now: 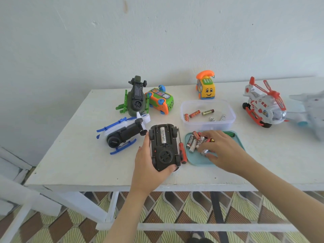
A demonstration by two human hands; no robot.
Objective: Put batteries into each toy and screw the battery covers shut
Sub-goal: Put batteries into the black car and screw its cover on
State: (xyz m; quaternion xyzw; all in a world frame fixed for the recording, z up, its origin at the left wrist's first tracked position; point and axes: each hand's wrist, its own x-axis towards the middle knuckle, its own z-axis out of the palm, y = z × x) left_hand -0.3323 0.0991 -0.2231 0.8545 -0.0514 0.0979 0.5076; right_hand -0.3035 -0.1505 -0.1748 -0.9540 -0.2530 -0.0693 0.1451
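White wall (157, 41) behind, patterned floor (175, 207) below, white tabletop (70, 155) across the middle. I see toys spread over it. Far right, a blurred plane (308, 109), with a red helicopter (264, 102) upright just beside it. Back left, a green helicopter (135, 99) lies belly up, touching an orange-green bus (160, 100) tipped on its side. A blue helicopter (122, 135) lies belly up in front of them. A yellow phone car (206, 86) stands at the back, behind a clear tub (231, 114) holding loose cells (207, 112). A teal tray (194, 159) sits in front of the tub, touching it or nearly so.

My left hand (149, 165) grips the car (164, 149), the task toy, belly up near the front edge, fingers wrapped round its left side and rear. Its battery bay is open with a Heybright battery (163, 135) seated in it. My right hand (222, 151) is in the tray, fingers curled over the batteries (193, 141), thumb and forefinger pinching a white battery (204, 152); I can't tell whether it's lifted. A red screwdriver (181, 149) lies between car and tray.
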